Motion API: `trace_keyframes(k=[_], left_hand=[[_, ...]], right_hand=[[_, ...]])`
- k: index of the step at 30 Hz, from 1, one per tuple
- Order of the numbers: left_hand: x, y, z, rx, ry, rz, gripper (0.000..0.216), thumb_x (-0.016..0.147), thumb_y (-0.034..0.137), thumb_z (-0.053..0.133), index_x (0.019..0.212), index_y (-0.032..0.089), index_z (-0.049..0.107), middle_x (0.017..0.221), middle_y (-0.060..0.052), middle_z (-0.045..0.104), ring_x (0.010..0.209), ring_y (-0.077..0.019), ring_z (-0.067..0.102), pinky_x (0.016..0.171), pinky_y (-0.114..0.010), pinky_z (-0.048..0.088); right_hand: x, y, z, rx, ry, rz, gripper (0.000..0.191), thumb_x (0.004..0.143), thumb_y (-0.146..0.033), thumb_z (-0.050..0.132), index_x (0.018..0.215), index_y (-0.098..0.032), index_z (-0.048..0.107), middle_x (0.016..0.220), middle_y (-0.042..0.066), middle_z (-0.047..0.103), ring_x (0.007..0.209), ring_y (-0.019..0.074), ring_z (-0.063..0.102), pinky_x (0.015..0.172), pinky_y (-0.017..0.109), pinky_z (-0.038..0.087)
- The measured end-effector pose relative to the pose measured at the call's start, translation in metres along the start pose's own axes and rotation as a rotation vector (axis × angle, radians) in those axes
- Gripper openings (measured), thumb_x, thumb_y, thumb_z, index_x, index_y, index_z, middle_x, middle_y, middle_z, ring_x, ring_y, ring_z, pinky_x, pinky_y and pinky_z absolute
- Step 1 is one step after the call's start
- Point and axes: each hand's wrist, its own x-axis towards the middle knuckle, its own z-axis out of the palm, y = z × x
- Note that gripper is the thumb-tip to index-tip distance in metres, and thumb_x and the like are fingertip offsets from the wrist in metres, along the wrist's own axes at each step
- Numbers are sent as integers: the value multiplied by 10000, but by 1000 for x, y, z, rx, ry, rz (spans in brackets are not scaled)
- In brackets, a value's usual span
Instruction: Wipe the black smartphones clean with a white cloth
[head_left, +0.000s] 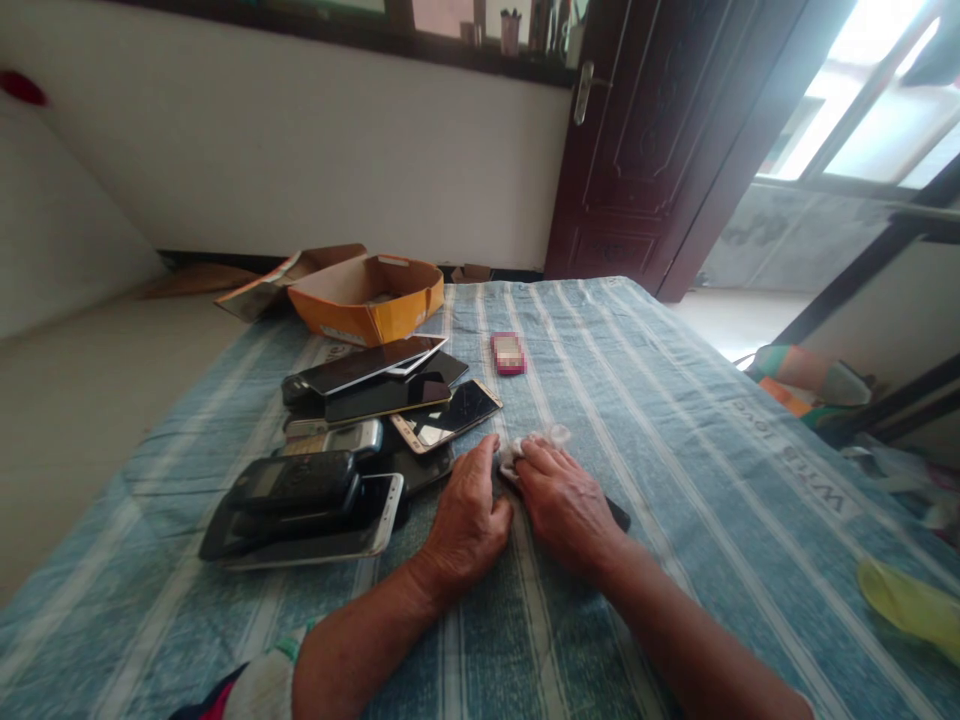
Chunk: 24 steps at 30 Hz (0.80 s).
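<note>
A dark phone (pixel 619 515) lies on the cloth, mostly hidden under my hands. My left hand (pixel 471 508) is closed at the phone's left end, thumb and fingers around its edge. Bunched white tissue (pixel 510 458) is under the fingers of my right hand (pixel 559 498), which press it onto the phone. Left of my hands sit several phones in a loose heap: a gold-framed one (pixel 450 415) is nearest, and a thick black one (pixel 296 485) rests over a white-edged one (pixel 382 520). A small pink phone (pixel 509 354) lies by itself beyond my hands.
Blue striped cloth (pixel 720 560) covers the surface. An open orange cardboard box (pixel 367 305) stands at the far left. A yellow object (pixel 907 605) lies at the right edge. Behind are a white wall and a dark red door (pixel 637 150).
</note>
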Motion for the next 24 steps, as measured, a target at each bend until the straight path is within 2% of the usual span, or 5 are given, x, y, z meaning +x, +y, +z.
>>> trace_keyframes(k=[2, 5, 13, 20, 24], left_hand=[[0, 0, 0, -1, 11, 0, 599, 759, 95, 500, 1352, 114, 414, 1250, -166, 588, 1192, -282, 564, 1053, -498, 445], [0, 0, 0, 1, 16, 8, 610, 752, 90, 501, 1355, 122, 416, 1238, -157, 596, 1181, -276, 570, 1051, -489, 449], [1, 1, 0, 24, 7, 20, 639, 727, 65, 482, 1362, 101, 419, 1288, -173, 570, 1220, -290, 540, 1067, -500, 429], [1, 0, -1, 5, -2, 2, 612, 741, 87, 497, 1349, 90, 427, 1260, -179, 588, 1197, -287, 559, 1057, -491, 440], [1, -1, 0, 24, -1, 21, 621, 738, 77, 483, 1355, 81, 411, 1286, -188, 571, 1216, -285, 546, 1062, -485, 435]], right_hand=[[-1, -4, 1, 28, -4, -62, 295, 935, -111, 412, 1150, -145, 610, 1318, 127, 559, 1315, 254, 431, 1102, 420, 359], [3, -2, 3, 47, 2, -71, 296, 937, -115, 411, 1152, -151, 611, 1284, 123, 577, 1310, 248, 436, 1106, 425, 357], [10, 11, 1, -25, 22, 96, 252, 955, -140, 404, 1054, -133, 636, 1244, 146, 592, 1210, 278, 515, 1030, 430, 419], [2, -5, 3, 41, 32, -108, 288, 928, -119, 440, 1159, -121, 612, 1283, 129, 582, 1288, 248, 461, 1112, 397, 349], [7, 1, 3, 24, 14, -58, 284, 941, -124, 416, 1138, -139, 619, 1279, 122, 585, 1291, 251, 461, 1097, 407, 364]])
